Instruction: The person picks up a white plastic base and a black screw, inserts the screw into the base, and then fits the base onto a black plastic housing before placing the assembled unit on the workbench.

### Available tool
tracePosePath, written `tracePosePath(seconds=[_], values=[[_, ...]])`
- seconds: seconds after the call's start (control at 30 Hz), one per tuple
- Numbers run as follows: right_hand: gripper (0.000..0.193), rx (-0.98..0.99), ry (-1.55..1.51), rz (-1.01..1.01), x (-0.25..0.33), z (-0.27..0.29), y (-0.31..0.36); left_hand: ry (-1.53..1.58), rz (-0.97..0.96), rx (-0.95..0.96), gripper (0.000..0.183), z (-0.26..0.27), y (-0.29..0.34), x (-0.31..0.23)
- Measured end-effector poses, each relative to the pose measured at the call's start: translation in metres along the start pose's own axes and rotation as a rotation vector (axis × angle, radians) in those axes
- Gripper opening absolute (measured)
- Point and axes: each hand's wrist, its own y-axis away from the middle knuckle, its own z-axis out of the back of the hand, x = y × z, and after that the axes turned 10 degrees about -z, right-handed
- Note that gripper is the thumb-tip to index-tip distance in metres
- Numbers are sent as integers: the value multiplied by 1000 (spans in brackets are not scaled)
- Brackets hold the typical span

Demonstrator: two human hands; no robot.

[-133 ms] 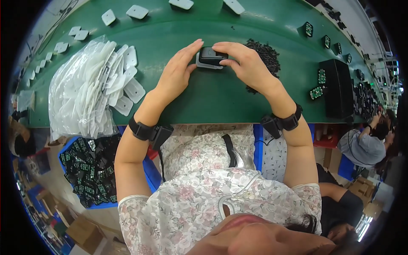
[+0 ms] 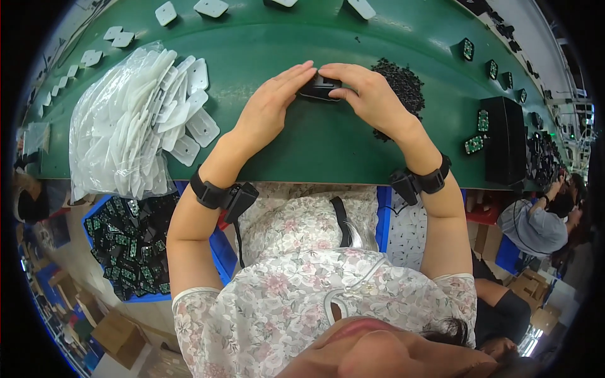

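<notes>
Black case (image 2: 320,94) sits at your 12 o'clock on the green table (image 2: 309,148), your right hand (image 2: 373,96) clamped on its 3 o'clock end, your left hand (image 2: 270,106) against its 9 o'clock end, grip unclear; black bits (image 2: 404,87) lie at its 3 o'clock, bagged white plates (image 2: 120,129) at 9

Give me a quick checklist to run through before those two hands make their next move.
1. Right hand at the black part: ok, thumb and forefinger about its right end.
2. Left hand gripping it too: cannot tell; it is cupped at the left side.
3. Underside of the part: cannot tell, hidden from this view.
4. Small dark pieces nearby: ok, heaped just beyond the right hand.
5. White plates all inside the clear bag: not ok, several stick out.
</notes>
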Motion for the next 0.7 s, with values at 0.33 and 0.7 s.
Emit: tracePosePath(seconds=[0.33,0.7], values=[[38,-75,131,28,0,-14,7,-239,-37,125,64,0,3,1],[44,-186,298,7,15,-25,18,-474,-77,212,55,5,2,-6]])
